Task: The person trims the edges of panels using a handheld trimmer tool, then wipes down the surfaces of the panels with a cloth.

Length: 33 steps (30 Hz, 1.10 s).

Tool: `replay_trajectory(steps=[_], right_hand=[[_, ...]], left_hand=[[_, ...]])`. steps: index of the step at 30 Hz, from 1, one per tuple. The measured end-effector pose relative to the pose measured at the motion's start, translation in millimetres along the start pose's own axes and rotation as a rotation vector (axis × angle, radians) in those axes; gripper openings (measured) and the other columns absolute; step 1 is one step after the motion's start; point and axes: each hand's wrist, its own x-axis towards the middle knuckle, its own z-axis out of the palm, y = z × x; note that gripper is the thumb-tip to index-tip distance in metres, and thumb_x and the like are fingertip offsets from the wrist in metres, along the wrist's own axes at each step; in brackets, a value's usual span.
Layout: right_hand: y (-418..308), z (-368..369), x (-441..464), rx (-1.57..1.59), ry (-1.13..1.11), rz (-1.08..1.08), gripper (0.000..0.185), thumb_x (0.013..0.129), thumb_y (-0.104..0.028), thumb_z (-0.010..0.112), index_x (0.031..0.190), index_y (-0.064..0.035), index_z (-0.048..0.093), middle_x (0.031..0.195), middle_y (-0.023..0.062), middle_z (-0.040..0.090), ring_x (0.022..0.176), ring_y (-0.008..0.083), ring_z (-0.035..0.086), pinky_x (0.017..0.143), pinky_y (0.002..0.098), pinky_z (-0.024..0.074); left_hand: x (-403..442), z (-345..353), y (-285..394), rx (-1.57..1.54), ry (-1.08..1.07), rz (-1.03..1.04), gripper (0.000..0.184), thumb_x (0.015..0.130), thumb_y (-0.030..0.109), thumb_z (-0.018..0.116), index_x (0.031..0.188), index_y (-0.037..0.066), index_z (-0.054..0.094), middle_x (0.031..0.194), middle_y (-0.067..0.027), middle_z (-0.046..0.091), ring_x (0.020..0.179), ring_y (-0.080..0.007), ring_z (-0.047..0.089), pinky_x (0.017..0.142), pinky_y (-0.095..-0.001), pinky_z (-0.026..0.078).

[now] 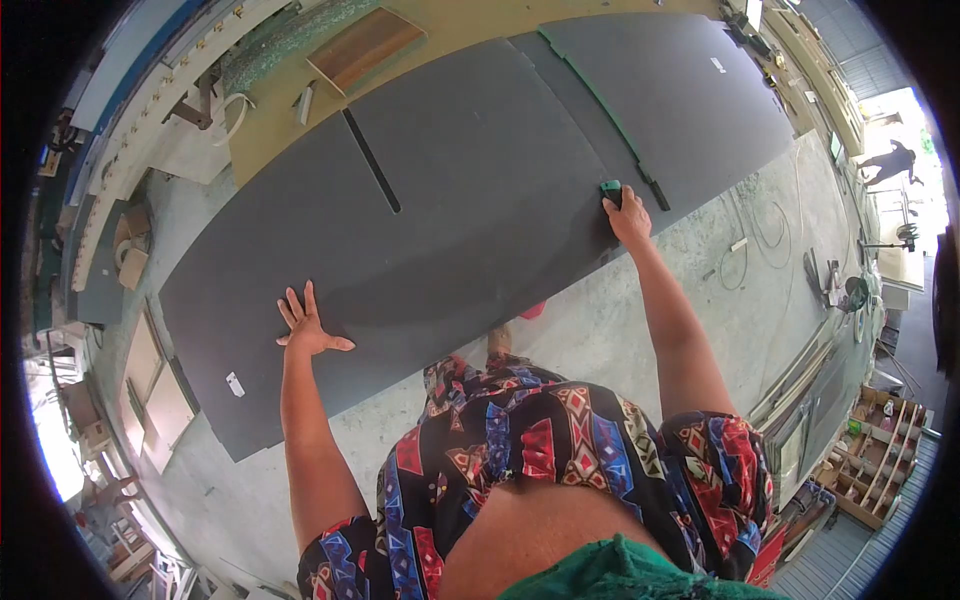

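A large dark grey panel (430, 240) lies spread in front of me. My left hand (308, 325) presses flat on its near left part, fingers spread, holding nothing. Near the panel's right front edge, my right hand (629, 217) is closed around a small green-and-black object (611, 188), its underside hidden by the fingers. Just right of that hand, a green-edged strip (600, 95) runs away from me across the grey surface and ends in a dark piece (656, 195). A narrow black slot or strip (372, 165) marks the panel's far middle.
White labels (235, 384) mark both ends of the grey surface. Behind lies a brown board (367, 47). On the concrete floor (720, 270) at right are loose cords and tools. A wooden compartment rack (880, 455) stands lower right. Another person (890, 163) is far right.
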Motion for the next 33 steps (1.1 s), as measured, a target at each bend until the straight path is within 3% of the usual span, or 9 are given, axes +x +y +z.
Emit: replay_trajectory(steps=[14,25,33], right_hand=[[-6.7,6.5,1.3,-0.06,0.015,0.031,0.058,0.088,-0.04,0.056,0.134,-0.0107,0.037,0.117,0.0216,0.054,0.104,0.0413,0.058,0.085,0.0469,0.0475],[-3.1,11.7,2.2,-0.02,0.05,0.036,0.051,0.086,-0.042,0.058,0.125,-0.0137,0.042,0.114,0.0219,0.056,0.104,0.0432,0.056,0.085,0.0488,0.0462],[10.4,2.4,-5.8,0.012,0.021,-0.034,0.057,0.085,-0.04,0.059,0.132,-0.0115,0.041,0.117,0.0209,0.054,0.107,0.0413,0.056,0.087,0.0468,0.0456]], left_hand=[[-0.1,1.8,0.5,0.006,0.001,-0.007,0.153,0.041,0.047,0.091,0.143,0.033,-0.023,0.151,-0.007,-0.028,0.141,-0.0298,-0.021,0.098,-0.0759,0.018],[-0.8,0.8,1.8,0.019,-0.007,-0.02,0.153,0.041,0.048,0.09,0.143,0.034,-0.024,0.151,-0.0068,-0.028,0.141,-0.0296,-0.02,0.099,-0.0749,0.019],[4.1,6.1,-3.0,-0.001,0.03,0.006,0.155,0.037,0.046,0.091,0.143,0.035,-0.022,0.152,-0.0073,-0.027,0.141,-0.0326,-0.018,0.095,-0.0776,0.02]])
